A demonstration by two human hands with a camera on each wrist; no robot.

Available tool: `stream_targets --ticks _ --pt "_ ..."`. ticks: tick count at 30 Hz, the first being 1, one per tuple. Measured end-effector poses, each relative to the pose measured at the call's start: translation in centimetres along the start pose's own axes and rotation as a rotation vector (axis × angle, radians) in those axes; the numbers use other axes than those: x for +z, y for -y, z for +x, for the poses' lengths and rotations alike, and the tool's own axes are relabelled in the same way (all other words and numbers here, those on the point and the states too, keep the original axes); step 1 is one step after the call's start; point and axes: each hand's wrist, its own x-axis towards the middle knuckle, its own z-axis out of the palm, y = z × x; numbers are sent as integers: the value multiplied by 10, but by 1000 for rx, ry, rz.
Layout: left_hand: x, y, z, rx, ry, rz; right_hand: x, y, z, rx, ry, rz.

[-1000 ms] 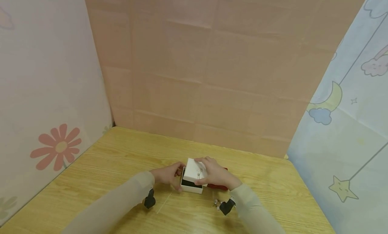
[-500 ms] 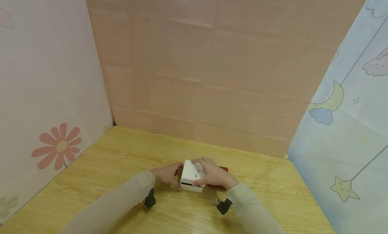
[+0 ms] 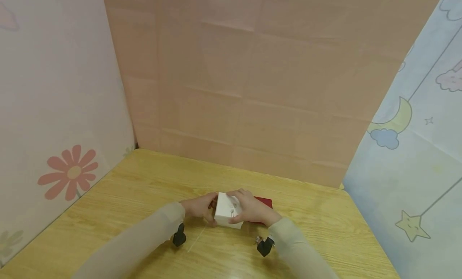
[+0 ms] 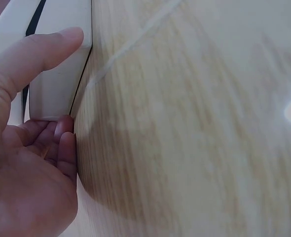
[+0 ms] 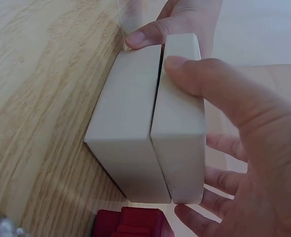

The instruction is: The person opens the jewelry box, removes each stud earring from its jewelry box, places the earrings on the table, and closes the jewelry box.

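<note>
White card-like lid (image 5: 179, 113), held between the right hand's (image 3: 254, 206) thumb on its near face and fingers spread toward its far side, sits on the white box base (image 5: 126, 94), right under that grip. A dark seam runs between the two, wider in the left wrist view, so the lid seems not fully seated. The left hand (image 3: 198, 206) pinches the base at its left side, thumb at the near corner. Closing the box looks to be the step in hand; the next move probably calls for even downward pressure while the left hand steadies the base. Partly behind the right hand lies a red case (image 3: 265, 201); nearer the person than that grip, a shiny beaded trinket (image 3: 258, 239). Below the left thumb, a thin pale string (image 3: 196, 239) crosses the wood-grain tabletop (image 3: 162, 170).
</note>
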Motion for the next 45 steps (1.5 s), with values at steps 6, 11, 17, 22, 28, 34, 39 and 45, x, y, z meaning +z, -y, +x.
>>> stream_targets --ticks 6,11,17,22,28,34,39,45 --pt "0 -1 -1 6 13 -37 1 0 -2 -10 -4 6" --pt "1 -2 -2 -2 7 -41 2 1 -3 -9 -9 -18" --pt "1 -5 -5 -17 10 -50 4 1 -2 8 -6 -45" --pt "0 -4 -4 -18 19 -56 7 1 -1 39 5 -40" --pt "0 -3 -4 -10 29 -72 10 -1 0 52 26 -42" --pt "0 -5 -5 -12 21 -35 11 -1 1 53 36 -53" --pt "-1 -3 -4 -3 27 -5 12 2 0 68 42 -57" --pt "-1 -2 -3 16 49 11 13 4 0 85 41 -60"
